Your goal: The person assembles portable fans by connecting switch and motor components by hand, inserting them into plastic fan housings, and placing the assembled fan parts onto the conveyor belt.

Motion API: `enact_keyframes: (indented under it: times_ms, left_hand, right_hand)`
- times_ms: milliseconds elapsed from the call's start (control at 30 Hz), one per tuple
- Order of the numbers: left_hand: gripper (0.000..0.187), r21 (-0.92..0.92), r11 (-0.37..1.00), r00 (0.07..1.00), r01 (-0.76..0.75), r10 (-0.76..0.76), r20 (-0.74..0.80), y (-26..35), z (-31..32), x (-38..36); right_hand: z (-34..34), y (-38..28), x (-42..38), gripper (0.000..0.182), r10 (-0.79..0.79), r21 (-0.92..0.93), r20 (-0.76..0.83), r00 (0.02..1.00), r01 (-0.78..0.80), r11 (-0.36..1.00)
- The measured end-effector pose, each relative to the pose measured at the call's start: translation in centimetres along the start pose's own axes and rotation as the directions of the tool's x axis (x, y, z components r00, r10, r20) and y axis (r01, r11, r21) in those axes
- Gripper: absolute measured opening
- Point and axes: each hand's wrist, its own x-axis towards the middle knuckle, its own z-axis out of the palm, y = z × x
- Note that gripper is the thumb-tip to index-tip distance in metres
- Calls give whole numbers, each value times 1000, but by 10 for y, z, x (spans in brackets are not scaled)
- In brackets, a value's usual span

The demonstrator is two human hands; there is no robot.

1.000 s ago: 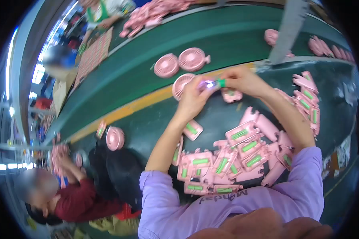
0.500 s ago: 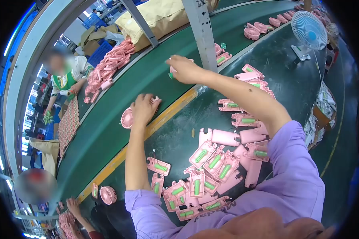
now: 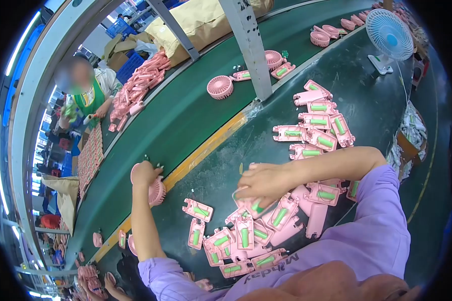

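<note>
Right hand (image 3: 262, 181) has moved onto one pink casing (image 3: 252, 204), grasping it; left hand (image 3: 144, 173) seemingly grips one of two fans (image 3: 157, 194)

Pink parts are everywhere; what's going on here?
The person's left hand is on round pink fan heads at the green belt's near edge. The right hand is on a pink casing at the top of a pile on the dark table; whether it grips is unclear. Across the belt, a co-worker is beside heaped pink pieces.
</note>
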Motion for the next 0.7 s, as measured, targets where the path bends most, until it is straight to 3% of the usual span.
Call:
enact_keyframes:
  times_ms: [33, 67, 100, 200, 233, 367, 467, 500, 600, 633, 700]
  left_hand:
    - [38, 98, 995, 983, -4, 21, -182, -2, 7, -5]
    - [39, 78, 997, 972, 7, 11, -235, -1, 10, -3]
    - [39, 58, 998, 958, 17, 1, -288, 3, 11, -1]
    - [47, 5, 1000, 895, 7, -4, -446, 11, 14, 4]
    - [50, -13, 1000, 868, -4, -3, -497, 13, 16, 6]
    - [59, -174, 984, 903, 41, -111, -416, 5, 50, 26]
    - [57, -197, 979, 904, 58, -135, -405, 5, 55, 31]
    - [58, -212, 974, 903, 85, -165, -396, 7, 52, 30]
    - [50, -145, 967, 901, 210, -249, -356, 27, 29, 2]
    - [46, -102, 962, 899, 254, -274, -343, 33, 23, -5]
    - [36, -86, 986, 922, 142, -164, -351, 10, 46, 11]
  right_hand:
    - [-5, 2, 5, 66, 30, -4, 17, 999, -30, 1000]
    - [-8, 3, 8, 65, 60, -8, 34, 998, -60, 998]
    - [-6, 9, 12, 57, -7, -7, -160, 987, 6, 1000]
    - [-14, 24, 19, 51, 205, 275, -255, 945, -132, 952]
    - [-20, 28, 23, 47, 227, 285, -326, 918, -134, 949]
    - [-36, 49, 30, 40, 290, 195, -541, 789, -218, 956]
    - [-37, 71, 39, 42, 372, 95, -544, 752, -386, 918]
    - [-37, 72, 42, 42, 412, 136, -513, 753, -402, 905]
    - [-25, 80, 50, 35, 379, 116, -507, 774, -375, 920]
    - [-20, 85, 52, 31, 319, 16, -555, 768, -373, 928]
    - [-11, 92, 53, 24, 185, -183, -629, 755, -375, 909]
